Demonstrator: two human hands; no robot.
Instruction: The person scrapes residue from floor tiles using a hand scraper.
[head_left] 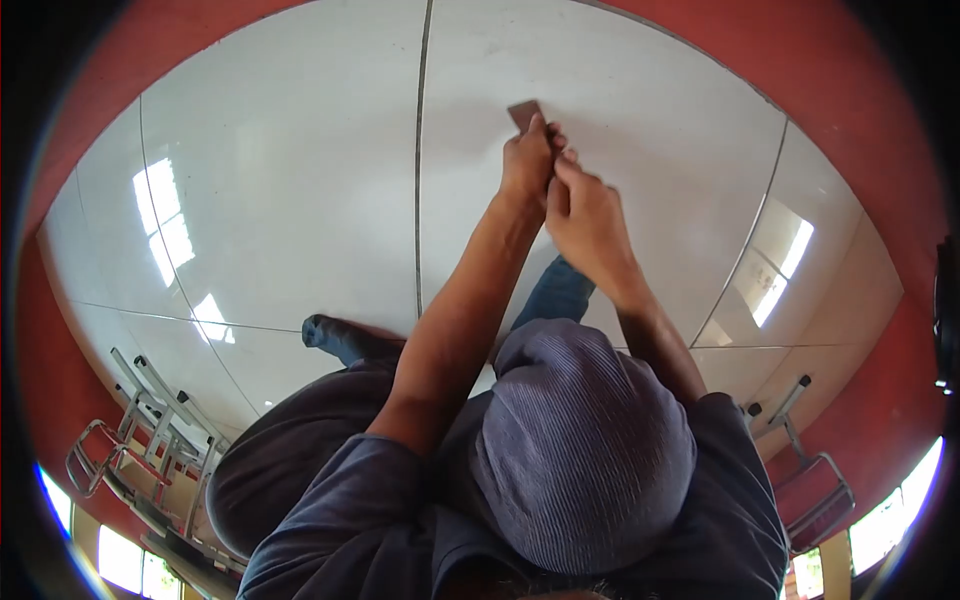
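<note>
Grip of L hand (527, 165) is closing on the lower end of a brown piece (524, 113), fingers wrapping it. The piece's top corner is sticking out above the knuckles. It's sitting flat or nearly flat against the floor (300, 150), well fwd of the body, both arms stretching out to it. R hand (585, 215) is pressing in just beside and below the L. Its fingertips (562, 160) are curling against the L hand's edge. Whether the R grip is closing on the piece too can't be told, as the L hand is covering that spot.

Floor is showing as glossy white tiles, w/ window light reflecting at both sides. A grout line (420, 150) is running just left of the hands. A red band (860, 120) is edging the tiles. Nearer the camera, a ribbed cap (585, 450) is filling the lower middle, and a knee (555, 290) in jeans is poking out btw the forearms. Metal frames (150, 430) are lying at lower left, w/ one more frame (815, 470) at lower right, all well apart from the hands.
</note>
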